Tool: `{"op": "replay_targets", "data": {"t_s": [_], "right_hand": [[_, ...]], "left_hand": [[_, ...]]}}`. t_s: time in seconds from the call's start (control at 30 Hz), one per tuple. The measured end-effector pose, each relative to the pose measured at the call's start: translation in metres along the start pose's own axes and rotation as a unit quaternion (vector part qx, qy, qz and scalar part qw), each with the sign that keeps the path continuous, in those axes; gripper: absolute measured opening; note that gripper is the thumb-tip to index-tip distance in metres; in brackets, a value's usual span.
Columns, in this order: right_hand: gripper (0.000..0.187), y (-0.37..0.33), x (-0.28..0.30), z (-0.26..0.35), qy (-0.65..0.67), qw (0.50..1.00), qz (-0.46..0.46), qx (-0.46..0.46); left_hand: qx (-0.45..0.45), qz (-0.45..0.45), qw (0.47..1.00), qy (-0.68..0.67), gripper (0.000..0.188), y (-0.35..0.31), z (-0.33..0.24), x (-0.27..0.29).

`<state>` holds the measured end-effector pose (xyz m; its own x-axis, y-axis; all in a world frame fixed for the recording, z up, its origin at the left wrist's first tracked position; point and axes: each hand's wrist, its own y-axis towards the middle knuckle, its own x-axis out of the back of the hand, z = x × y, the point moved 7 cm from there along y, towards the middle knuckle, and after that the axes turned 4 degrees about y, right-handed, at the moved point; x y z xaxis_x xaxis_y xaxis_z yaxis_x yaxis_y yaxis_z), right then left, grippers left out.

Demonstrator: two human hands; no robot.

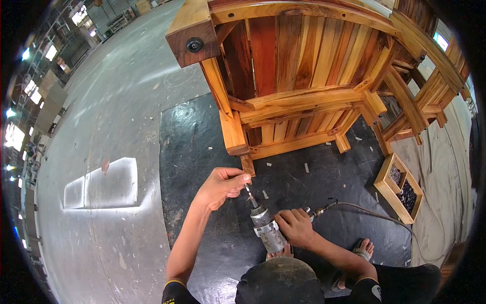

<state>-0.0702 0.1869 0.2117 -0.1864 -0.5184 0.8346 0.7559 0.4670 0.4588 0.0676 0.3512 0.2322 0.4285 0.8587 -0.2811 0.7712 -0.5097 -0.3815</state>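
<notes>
My right hand [295,228] is wrapped round a grey metal air driver [268,232], which points up and away from me. A slim bit [251,196] sticks out of its nose. At the bit's tip, my left hand [223,187] is closed in a pinch; whatever small thing its fingers hold is too small to make out. Just beyond the left hand stands a slatted wooden furniture piece [288,101] in mixed brown and reddish tones, turned so its underside frame faces me. A black round foot [194,44] sits on the end of its thick upper-left leg.
An air hose [364,209] runs right from the driver. A divided wooden box [392,205] of small dark and silvery fasteners lies at the right. More wooden furniture [407,99] stands behind it. Under the work lies a black mat [190,129] with white scraps, beside grey concrete floor [121,126].
</notes>
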Motion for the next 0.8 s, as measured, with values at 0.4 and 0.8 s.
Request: {"op": "replay_targets", "data": {"t_s": [0.4, 0.8], "right_hand": [[0.034, 0.001, -0.004, 0.001, 0.009, 1.000, -0.013, -0.003], [0.034, 0.036, -0.005, 0.006, -0.017, 0.997, -0.047, -0.057]], "left_hand": [[0.001, -0.016, 0.999, 0.029, 0.023, -0.001, 0.001, -0.001], [-0.094, -0.110, 0.989, -0.027, 0.029, -0.001, -0.010, 0.000]]}}
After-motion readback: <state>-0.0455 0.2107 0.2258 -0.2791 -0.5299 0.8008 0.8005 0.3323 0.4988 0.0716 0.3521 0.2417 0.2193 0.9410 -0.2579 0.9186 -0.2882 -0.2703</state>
